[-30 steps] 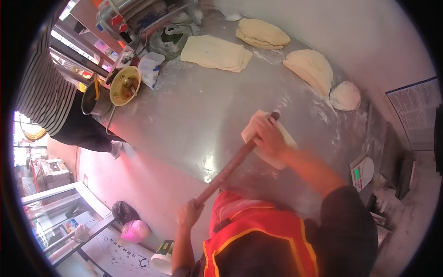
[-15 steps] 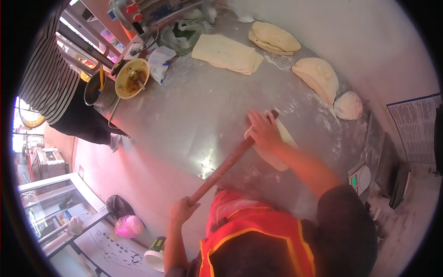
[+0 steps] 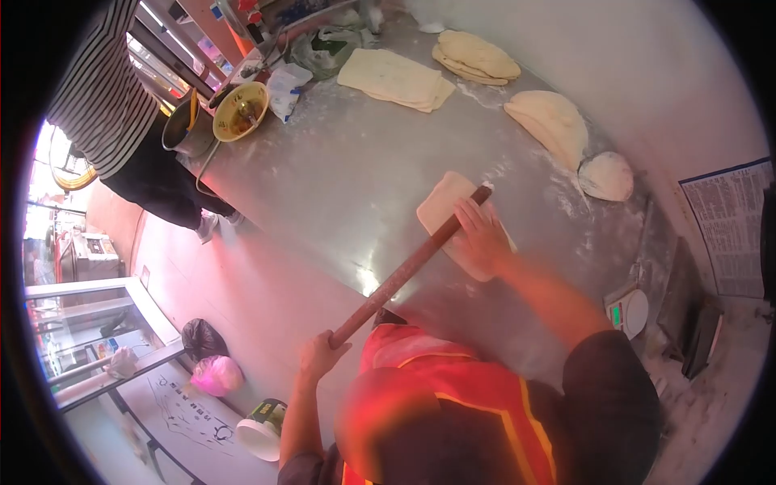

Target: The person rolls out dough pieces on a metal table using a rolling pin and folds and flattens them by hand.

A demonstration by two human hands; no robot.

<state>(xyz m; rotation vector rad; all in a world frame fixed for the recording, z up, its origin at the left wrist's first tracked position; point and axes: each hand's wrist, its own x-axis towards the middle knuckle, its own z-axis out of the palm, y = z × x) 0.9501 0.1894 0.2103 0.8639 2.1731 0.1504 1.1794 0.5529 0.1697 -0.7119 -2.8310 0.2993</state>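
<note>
A long wooden rolling pin (image 3: 409, 268) lies slantwise, its far part across a flat sheet of dough (image 3: 440, 202) on the metal table. My left hand (image 3: 321, 354) is closed around the pin's near end, out past the table edge. Over the dough, my right hand (image 3: 483, 240) lies flat with stretched fingers, the fingertips resting on the pin near its far end. The palm covers part of the sheet, which shows on both sides of the pin.
Folded dough sheets (image 3: 396, 79), a layered dough piece (image 3: 475, 58), a folded half-round (image 3: 550, 125) and a floury ball (image 3: 606, 176) lie farther back. A yellow bowl (image 3: 229, 125) and a pot (image 3: 179, 137) stand left, near a person in stripes (image 3: 109, 89). At right sits a scale (image 3: 629, 314).
The pin has rolled toward me over the dough, uncovering the sheet's far part. My right hand has moved back and right with it; my left hand still grips the near end.
</note>
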